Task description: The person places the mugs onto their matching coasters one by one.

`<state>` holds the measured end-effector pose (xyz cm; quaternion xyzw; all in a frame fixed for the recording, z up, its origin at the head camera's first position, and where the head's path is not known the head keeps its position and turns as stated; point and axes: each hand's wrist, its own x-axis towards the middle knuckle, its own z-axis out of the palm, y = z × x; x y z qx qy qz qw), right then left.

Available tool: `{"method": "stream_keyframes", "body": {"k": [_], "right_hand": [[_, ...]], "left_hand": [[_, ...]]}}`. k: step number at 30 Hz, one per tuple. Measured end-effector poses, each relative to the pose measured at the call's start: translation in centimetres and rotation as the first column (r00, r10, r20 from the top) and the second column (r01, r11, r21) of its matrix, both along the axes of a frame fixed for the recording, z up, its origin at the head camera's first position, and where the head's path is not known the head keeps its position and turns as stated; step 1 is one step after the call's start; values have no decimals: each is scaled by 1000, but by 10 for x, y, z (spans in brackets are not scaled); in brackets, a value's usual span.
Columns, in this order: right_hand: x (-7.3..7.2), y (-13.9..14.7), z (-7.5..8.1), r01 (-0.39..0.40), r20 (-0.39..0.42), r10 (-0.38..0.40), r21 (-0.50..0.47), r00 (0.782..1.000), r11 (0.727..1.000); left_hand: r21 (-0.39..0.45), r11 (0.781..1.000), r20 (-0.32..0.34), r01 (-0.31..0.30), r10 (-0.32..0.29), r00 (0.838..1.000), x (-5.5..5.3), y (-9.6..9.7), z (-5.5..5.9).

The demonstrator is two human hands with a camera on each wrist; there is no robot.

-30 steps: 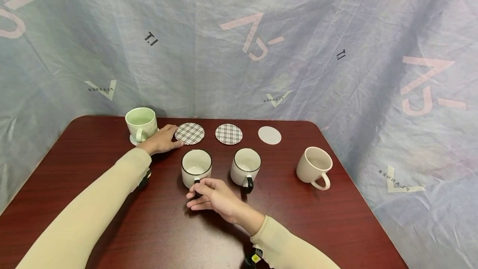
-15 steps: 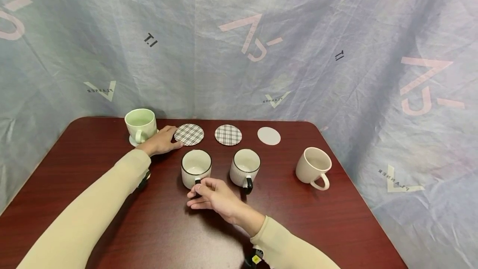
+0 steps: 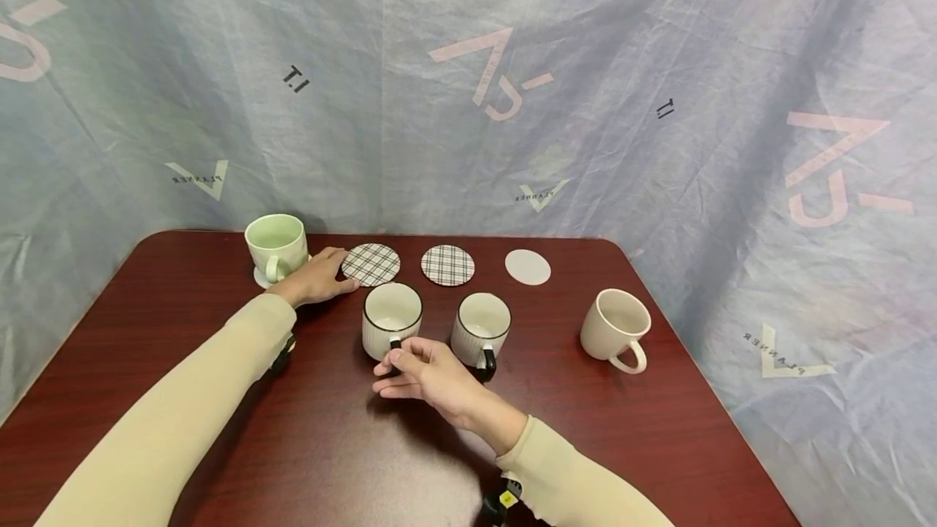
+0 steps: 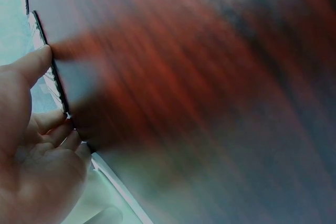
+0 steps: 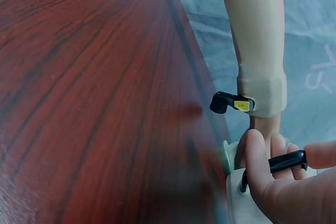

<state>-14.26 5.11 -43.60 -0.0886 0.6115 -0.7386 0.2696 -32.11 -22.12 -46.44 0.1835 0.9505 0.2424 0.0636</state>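
Note:
In the head view, my right hand (image 3: 432,376) pinches the black handle of a ribbed white mug (image 3: 382,340) with a dark rim. In the right wrist view, thumb and fingers grip that black handle (image 5: 287,161). The mug is upright, just in front of a plaid coaster (image 3: 371,265). My left hand (image 3: 316,277) lies at that coaster's left edge, its thumb and fingertips spread and touching the rim. The left wrist view shows the thumb (image 4: 39,61) on the coaster edge. A second ribbed mug (image 3: 468,340) stands close to the right of the held one.
A green mug (image 3: 276,238) sits on a coaster at the back left, beside my left hand. Another plaid coaster (image 3: 448,265) and a plain white coaster (image 3: 528,267) lie along the back of the table (image 3: 307,429). A cream mug (image 3: 611,328) stands at the right.
The right hand has brought the ribbed mug a little away from me and slightly right, closer to the plaid coaster. The left hand has stayed at the coaster's edge.

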Motion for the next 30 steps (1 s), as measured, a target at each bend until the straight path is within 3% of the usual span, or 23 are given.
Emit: {"method": "stream_keyframes", "body": {"k": [26, 30], "right_hand": [[-19, -4, 32, -7, -53, 7, -8, 999, 1000], [-23, -4, 34, -4, -52, 3, -5, 999, 1000]], "left_hand": [[15, 1000, -12, 7, -7, 1000, 3, 1, 4], [27, 1000, -19, 6, -5, 1000, 1, -2, 0]]}}
